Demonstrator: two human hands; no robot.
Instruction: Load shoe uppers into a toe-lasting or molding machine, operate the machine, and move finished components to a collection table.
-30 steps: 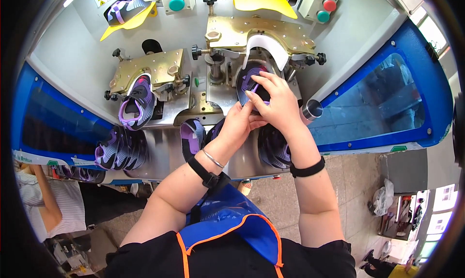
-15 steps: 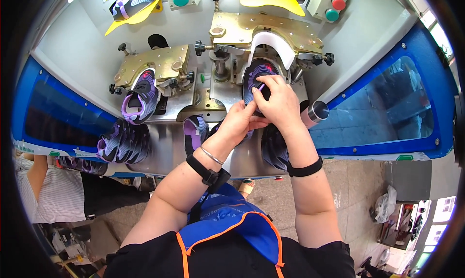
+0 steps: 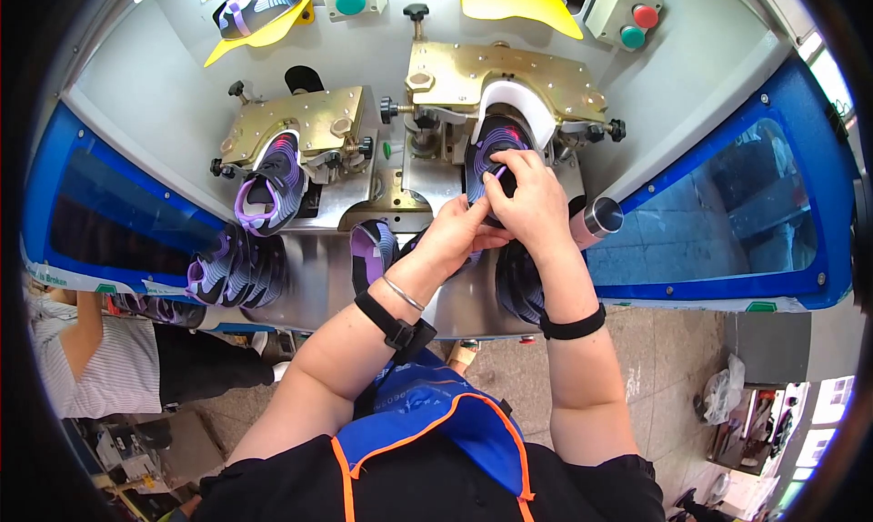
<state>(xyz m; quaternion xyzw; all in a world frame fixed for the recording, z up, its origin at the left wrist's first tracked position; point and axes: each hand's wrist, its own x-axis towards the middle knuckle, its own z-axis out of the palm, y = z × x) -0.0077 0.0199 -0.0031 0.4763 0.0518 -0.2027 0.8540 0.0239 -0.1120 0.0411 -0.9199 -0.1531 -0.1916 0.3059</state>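
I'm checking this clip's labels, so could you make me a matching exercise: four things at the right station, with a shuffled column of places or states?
Things
1. Black-and-purple sneaker
2. White curved pad
3. Pink cylinder with a shiny metal end
4. Right control box

Places or states
A. In the notch of the right brass-coloured plate
B. Bears a red button and a green button
C. Touched by the right hand
D. Just right of the right forearm

Pairs: 1-C, 2-A, 3-D, 4-B

Flr (image 3: 650, 363) is speckled grey-brn tile, w/ brt windows (image 3: 834, 396) lwr R
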